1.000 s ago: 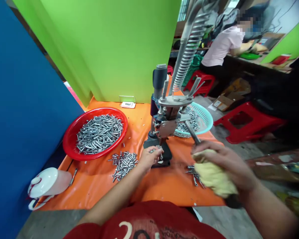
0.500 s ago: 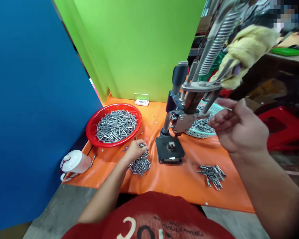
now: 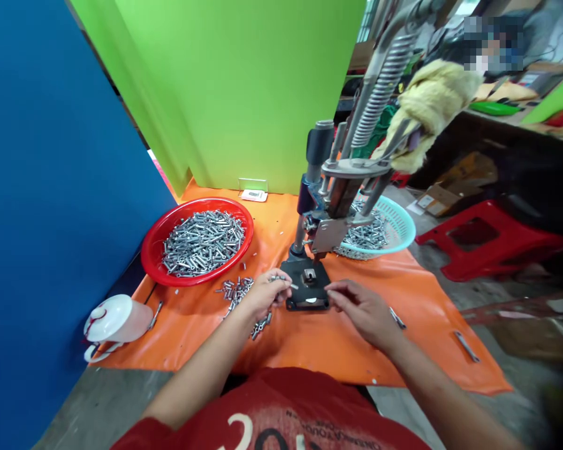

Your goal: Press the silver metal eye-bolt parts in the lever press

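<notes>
Metal part (image 3: 294, 286), likely light and stiff, is inviting a mid-length pinch; left hand (image 3: 265, 292) is grasping it, right hand (image 3: 362, 309) hovering, hold unclear.

The left hand (image 3: 265, 294) pinches a metal piece (image 3: 294, 286) at the black press base (image 3: 310, 292).

Small metal part (image 3: 294, 286) — in left hand (image 3: 264, 294).
</notes>
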Action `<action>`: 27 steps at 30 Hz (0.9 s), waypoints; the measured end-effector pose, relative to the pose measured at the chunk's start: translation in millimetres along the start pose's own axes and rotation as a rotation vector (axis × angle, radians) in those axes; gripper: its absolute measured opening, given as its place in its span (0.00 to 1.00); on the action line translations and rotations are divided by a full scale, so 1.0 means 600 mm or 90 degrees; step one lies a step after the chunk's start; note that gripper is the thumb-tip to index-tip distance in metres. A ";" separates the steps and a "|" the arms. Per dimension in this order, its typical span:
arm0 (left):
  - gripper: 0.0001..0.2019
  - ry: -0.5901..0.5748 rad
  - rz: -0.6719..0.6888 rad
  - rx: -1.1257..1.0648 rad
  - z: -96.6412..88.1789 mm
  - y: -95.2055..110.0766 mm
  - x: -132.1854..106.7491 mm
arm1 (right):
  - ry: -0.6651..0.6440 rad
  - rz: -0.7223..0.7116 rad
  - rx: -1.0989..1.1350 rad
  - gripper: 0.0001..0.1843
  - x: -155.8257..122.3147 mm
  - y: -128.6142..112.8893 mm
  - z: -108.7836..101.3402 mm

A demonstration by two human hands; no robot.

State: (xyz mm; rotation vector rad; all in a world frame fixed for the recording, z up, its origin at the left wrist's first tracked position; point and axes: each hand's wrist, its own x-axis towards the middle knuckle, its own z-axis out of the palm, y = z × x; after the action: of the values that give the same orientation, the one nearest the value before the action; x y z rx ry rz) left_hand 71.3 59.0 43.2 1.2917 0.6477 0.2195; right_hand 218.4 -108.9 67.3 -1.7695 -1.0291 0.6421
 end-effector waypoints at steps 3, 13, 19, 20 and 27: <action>0.11 -0.094 -0.035 -0.270 0.024 0.014 -0.001 | 0.023 -0.075 -0.028 0.16 -0.001 0.017 0.035; 0.16 -0.138 -0.141 -0.420 0.081 -0.008 0.004 | 0.000 -0.112 -0.023 0.13 0.022 0.037 0.025; 0.11 0.045 -0.040 -0.157 0.082 -0.021 0.025 | 0.057 -0.103 -0.068 0.13 0.041 0.068 0.036; 0.10 0.108 0.019 -0.046 0.079 -0.025 0.030 | 0.067 -0.122 -0.111 0.13 0.045 0.074 0.037; 0.20 0.173 0.222 0.449 0.055 -0.044 0.061 | 0.045 -0.236 -0.360 0.14 0.070 0.092 0.037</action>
State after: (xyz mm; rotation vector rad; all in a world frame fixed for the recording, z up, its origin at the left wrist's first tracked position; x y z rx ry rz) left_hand 113.7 42.8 10.6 2.0813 0.7595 0.4868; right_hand 241.9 -72.7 8.6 -1.9735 -1.5447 0.0511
